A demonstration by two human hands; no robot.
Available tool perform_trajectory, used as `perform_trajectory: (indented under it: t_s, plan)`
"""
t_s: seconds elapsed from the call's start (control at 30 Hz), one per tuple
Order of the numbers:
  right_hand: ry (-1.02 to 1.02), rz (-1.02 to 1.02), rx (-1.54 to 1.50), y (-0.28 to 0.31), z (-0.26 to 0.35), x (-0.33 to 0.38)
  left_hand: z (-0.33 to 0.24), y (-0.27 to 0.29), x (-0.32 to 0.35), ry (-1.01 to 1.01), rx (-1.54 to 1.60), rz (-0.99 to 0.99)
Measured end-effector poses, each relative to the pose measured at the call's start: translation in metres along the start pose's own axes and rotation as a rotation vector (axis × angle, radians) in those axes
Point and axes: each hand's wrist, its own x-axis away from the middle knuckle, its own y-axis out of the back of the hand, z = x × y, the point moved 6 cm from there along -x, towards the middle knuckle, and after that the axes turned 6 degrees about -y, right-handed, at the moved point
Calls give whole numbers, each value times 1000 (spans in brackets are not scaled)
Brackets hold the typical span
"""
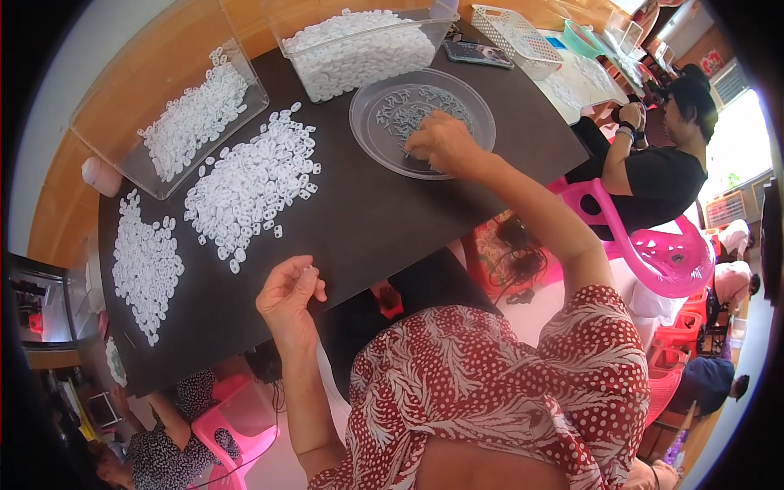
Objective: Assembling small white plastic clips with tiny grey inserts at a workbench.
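Observation:
My right hand reaches into a round clear shallow dish, its fingers pinched together over small grey pin-like pieces. Whether a piece is between those fingertips is too small to tell. Near the front edge of the dark table, my left hand is raised with its fingers curled and thumb pressed in. A tiny pale bit shows at its fingertips, too small to name. To the left of the dish lies a loose heap of small white oval pieces with holes, and a second heap spreads farther left.
A clear bin full of white pieces stands behind the dish. Another clear bin lies tilted at the back left. A phone and a white basket are at the back right. A person in black sits at right.

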Motion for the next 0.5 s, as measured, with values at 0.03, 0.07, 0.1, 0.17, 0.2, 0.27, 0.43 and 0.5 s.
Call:
perform_trajectory:
  t_s: [0.03,0.07,0.1,0.17,0.2,0.27,0.43,0.5]
  plan:
    - [35,6,5,-6,1,0,-1,-3,1,11,11,-39]
    - [73,13,10,-9,4,0,-2,-2,3,22,21,-80]
    - [75,13,9,-9,5,-1,0,-1,3,21,20,-82]
    - [77,47,44,-11,7,-3,4,1,5,20,-4,-40]
    - [82,47,41,-11,9,-5,4,2,6,18,-5,-45]
    - [152,10,92,-7,17,-6,5,1,9,46,13,-53]
    - [147,-42,63,0,20,-7,3,1,14,43,5,-66]
    - [142,-43,49,-2,16,-7,3,1,15,45,7,-63]
